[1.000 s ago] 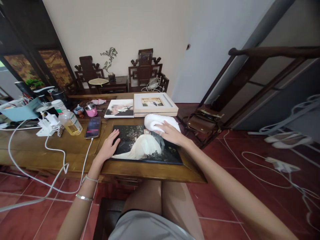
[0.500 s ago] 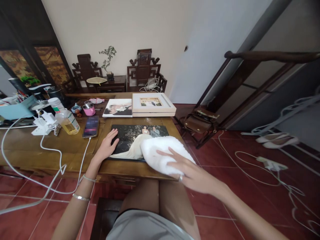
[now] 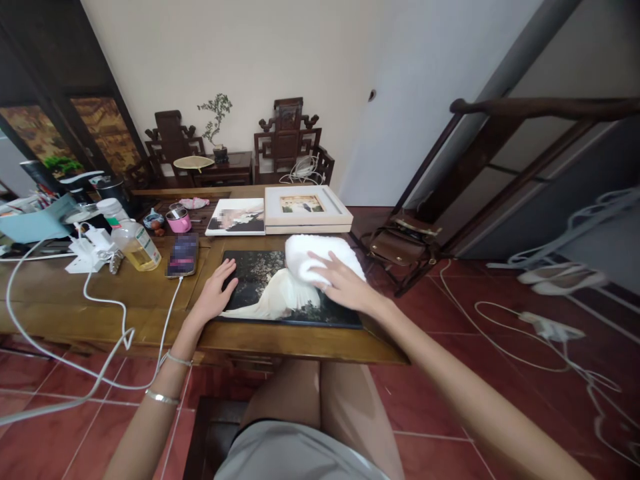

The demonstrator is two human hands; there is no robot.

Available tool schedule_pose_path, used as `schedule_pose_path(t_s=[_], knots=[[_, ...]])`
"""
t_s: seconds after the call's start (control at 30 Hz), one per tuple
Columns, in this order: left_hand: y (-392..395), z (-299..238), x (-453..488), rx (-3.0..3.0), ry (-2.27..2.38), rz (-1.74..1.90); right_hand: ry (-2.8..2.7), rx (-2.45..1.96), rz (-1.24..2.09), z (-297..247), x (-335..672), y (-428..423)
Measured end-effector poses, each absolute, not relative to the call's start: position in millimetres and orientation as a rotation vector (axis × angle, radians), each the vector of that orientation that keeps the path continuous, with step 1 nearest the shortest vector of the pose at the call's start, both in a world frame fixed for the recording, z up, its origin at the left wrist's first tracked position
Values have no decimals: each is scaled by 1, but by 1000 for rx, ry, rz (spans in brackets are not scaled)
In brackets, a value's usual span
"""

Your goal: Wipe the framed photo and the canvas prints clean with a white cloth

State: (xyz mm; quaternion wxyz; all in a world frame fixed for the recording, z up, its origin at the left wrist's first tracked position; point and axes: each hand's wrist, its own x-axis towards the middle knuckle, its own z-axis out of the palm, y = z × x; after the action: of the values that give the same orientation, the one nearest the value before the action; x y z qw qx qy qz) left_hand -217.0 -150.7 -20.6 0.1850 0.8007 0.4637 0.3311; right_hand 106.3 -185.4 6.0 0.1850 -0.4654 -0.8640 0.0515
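A dark wedding photo album (image 3: 250, 280) lies flat near the table's front edge, a pale gown spread across its picture. My left hand (image 3: 219, 290) rests on the album's left edge, fingers stretched out and holding nothing. Over the album's upper right part sits a folded white towel (image 3: 303, 257). My right hand (image 3: 343, 280) grips this towel from above and presses it to the surface, hiding the upper right of the picture.
Behind the album stand a white photo book (image 3: 250, 207) and a pale framed box (image 3: 330, 203). A phone (image 3: 182, 255) on a cable, a bottle of yellow liquid (image 3: 137, 247), a pink cup (image 3: 180, 219) and a white power strip (image 3: 85, 260) are on the left.
My right hand has moved the towel from the album's lower right corner up to its far right part, baring the lower right. My left hand has stayed put.
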Motion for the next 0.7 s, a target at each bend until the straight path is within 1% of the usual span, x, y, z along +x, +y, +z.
schedule_pose_path(t_s=[0.17,0.3,0.4,0.6,0.7], knots=[[-148,-20,-215,2257,1293,933,-2569,-1154,237,11,100,-274],[-149,-19,-213,2277,1267,906,-2670,-1079,316,20,93,-297],[-150,-19,-213,2280,1267,909,-2637,-1117,307,22,93,-269],[-150,-20,-215,2253,1256,925,-2528,-1258,182,16,97,-162],[-151,-19,-216,2251,1273,926,-2489,-1334,140,13,93,-135]])
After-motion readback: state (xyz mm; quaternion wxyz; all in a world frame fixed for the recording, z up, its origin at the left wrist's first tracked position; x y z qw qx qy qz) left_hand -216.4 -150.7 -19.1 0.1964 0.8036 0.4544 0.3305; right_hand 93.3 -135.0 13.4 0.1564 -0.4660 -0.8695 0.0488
